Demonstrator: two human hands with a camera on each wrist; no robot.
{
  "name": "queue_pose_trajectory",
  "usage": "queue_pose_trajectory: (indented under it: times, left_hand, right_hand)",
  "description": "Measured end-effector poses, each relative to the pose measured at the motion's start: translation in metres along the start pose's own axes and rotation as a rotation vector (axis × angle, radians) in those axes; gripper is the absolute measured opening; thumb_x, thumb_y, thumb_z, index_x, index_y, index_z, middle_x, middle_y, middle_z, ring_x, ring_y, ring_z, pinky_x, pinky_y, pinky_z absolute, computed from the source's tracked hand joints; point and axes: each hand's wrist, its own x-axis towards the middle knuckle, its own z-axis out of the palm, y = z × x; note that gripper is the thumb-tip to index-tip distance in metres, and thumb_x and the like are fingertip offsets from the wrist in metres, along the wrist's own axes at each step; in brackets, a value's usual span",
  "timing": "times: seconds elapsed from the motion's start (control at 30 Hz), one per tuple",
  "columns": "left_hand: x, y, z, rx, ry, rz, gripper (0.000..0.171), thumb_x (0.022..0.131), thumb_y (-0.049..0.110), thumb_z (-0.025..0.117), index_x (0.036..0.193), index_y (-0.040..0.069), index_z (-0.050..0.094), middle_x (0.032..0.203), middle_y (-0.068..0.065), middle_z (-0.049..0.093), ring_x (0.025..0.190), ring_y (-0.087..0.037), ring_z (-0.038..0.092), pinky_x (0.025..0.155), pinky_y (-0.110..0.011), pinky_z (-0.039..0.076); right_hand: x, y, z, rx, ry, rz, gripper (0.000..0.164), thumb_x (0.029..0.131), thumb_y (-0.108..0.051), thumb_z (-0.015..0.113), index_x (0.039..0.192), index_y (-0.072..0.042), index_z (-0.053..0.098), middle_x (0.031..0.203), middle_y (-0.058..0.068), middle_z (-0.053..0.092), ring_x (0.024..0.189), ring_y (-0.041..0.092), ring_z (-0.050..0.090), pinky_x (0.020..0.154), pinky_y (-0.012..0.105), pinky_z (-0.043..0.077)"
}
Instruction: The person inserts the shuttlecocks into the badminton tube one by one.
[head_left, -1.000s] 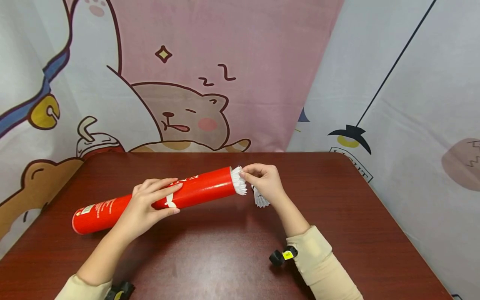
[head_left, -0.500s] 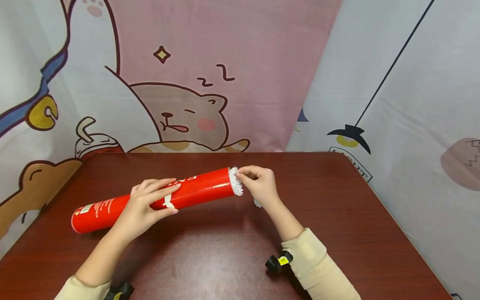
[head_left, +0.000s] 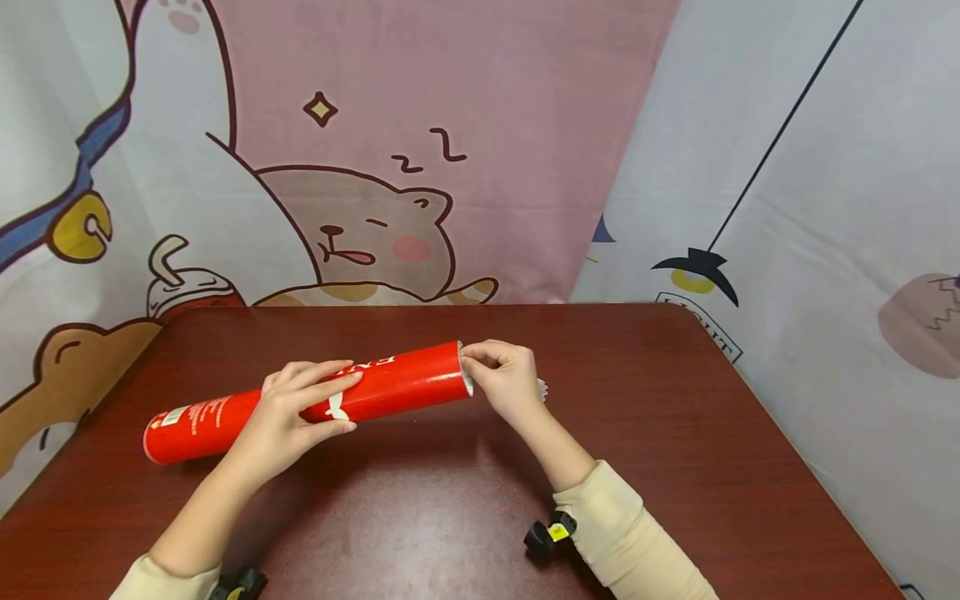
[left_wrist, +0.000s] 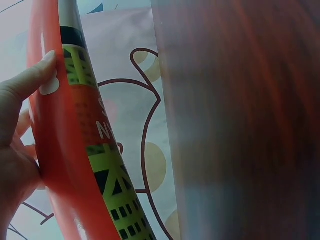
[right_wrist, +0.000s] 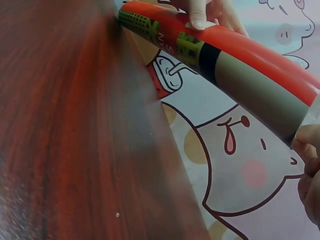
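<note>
A long red shuttlecock tube (head_left: 420, 377) slants over the table, its open mouth raised toward the right. My left hand (head_left: 288, 407) grips it around the middle, thumb on the near side and fingers over the top. In the left wrist view the tube (left_wrist: 52, 130) also shows a green and black patterned side. At the mouth, my right hand (head_left: 504, 379) pinches a shuttlecock with thumb and forefinger; its feathers are almost wholly hidden inside the tube. Behind the right wrist, the feather tips of another shuttlecock (head_left: 543, 388) peek out, the rest covered by the hand.
The dark reddish-brown table (head_left: 675, 467) spreads under both arms. A cartoon-printed curtain (head_left: 525, 150) hangs along its far edge and sides. Black wrist cameras sit on both forearms, the right one (head_left: 550, 534) close above the tabletop.
My right hand has moved left with the shuttlecock, whose white feathers have slid into the tube's mouth. The left hand keeps its grip, and the tube's raised end has dipped slightly.
</note>
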Motion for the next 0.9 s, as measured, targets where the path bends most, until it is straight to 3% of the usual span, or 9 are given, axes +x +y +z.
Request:
queue_pose_trajectory:
  times: [0.1, 0.17, 0.37, 0.43, 0.5, 0.57, 0.73, 0.9]
  left_hand:
    - [0.000, 0.000, 0.001, 0.003, 0.002, 0.002, 0.061, 0.077, 0.054, 0.067, 0.127, 0.020, 0.065, 0.129, -0.005, 0.059, 0.109, -0.019, 0.047, 0.086, -0.048, 0.026]
    - [0.000, 0.000, 0.001, 0.005, 0.002, 0.002, 0.062, 0.078, 0.057, 0.064, 0.127, 0.020, 0.065, 0.129, -0.005, 0.059, 0.109, -0.019, 0.047, 0.086, -0.049, 0.026]
    - [0.000, 0.001, 0.001, 0.000, -0.006, -0.003, 0.067, 0.067, 0.027, 0.088, 0.128, 0.020, 0.064, 0.130, -0.004, 0.058, 0.110, -0.019, 0.046, 0.087, -0.048, 0.025]
    - [0.000, 0.001, 0.001, -0.002, -0.008, -0.005, 0.066, 0.068, 0.029, 0.087, 0.129, 0.020, 0.064, 0.131, -0.004, 0.057, 0.110, -0.019, 0.046, 0.087, -0.048, 0.026]
    - [0.000, 0.002, 0.001, -0.005, -0.006, -0.006, 0.062, 0.073, 0.042, 0.080, 0.129, 0.021, 0.064, 0.131, -0.004, 0.057, 0.111, -0.019, 0.046, 0.087, -0.049, 0.026]
    - [0.000, 0.002, 0.001, -0.006, -0.004, -0.006, 0.062, 0.072, 0.041, 0.080, 0.129, 0.021, 0.064, 0.131, -0.004, 0.057, 0.111, -0.019, 0.046, 0.088, -0.049, 0.026]
    - [0.001, 0.004, 0.000, -0.006, 0.004, -0.002, 0.074, 0.060, 0.012, 0.091, 0.128, 0.020, 0.064, 0.130, -0.003, 0.058, 0.111, -0.019, 0.046, 0.088, -0.049, 0.025]
    - [0.001, 0.004, -0.002, -0.010, 0.012, -0.001, 0.074, 0.060, 0.011, 0.090, 0.128, 0.020, 0.064, 0.130, -0.004, 0.058, 0.111, -0.019, 0.046, 0.088, -0.049, 0.025]
  right_hand:
    - [-0.002, -0.002, 0.002, -0.023, -0.012, -0.007, 0.008, 0.077, 0.013, 0.069, 0.080, 0.007, 0.073, 0.068, 0.013, 0.065, 0.055, 0.008, 0.047, 0.051, 0.018, 0.039]
    - [-0.002, -0.003, 0.002, -0.036, -0.021, -0.006, 0.008, 0.077, 0.013, 0.068, 0.080, 0.007, 0.073, 0.070, 0.013, 0.066, 0.055, 0.008, 0.049, 0.052, 0.019, 0.041]
    - [0.000, -0.007, -0.001, -0.058, -0.022, 0.007, 0.009, 0.077, 0.012, 0.070, 0.084, 0.009, 0.073, 0.075, 0.016, 0.070, 0.059, 0.014, 0.060, 0.055, 0.020, 0.047]
    - [0.001, -0.008, -0.003, -0.072, -0.020, -0.010, 0.010, 0.076, 0.012, 0.071, 0.085, 0.008, 0.074, 0.076, 0.016, 0.070, 0.061, 0.018, 0.064, 0.056, 0.022, 0.049]
    - [0.002, -0.008, -0.004, -0.091, -0.018, -0.044, 0.010, 0.075, 0.012, 0.072, 0.084, 0.007, 0.074, 0.076, 0.015, 0.070, 0.062, 0.020, 0.064, 0.056, 0.024, 0.050]
    - [0.002, -0.009, -0.005, -0.109, -0.011, -0.086, 0.011, 0.075, 0.012, 0.073, 0.083, 0.006, 0.075, 0.074, 0.014, 0.070, 0.061, 0.020, 0.063, 0.055, 0.023, 0.048]
    - [0.004, -0.011, -0.007, -0.129, 0.027, -0.202, 0.014, 0.071, 0.015, 0.075, 0.080, 0.004, 0.075, 0.070, 0.013, 0.068, 0.059, 0.023, 0.058, 0.054, 0.019, 0.041]
    - [0.007, -0.012, -0.012, -0.099, 0.053, -0.235, 0.016, 0.067, 0.015, 0.078, 0.081, 0.007, 0.073, 0.074, 0.016, 0.068, 0.056, 0.024, 0.050, 0.052, 0.023, 0.035]
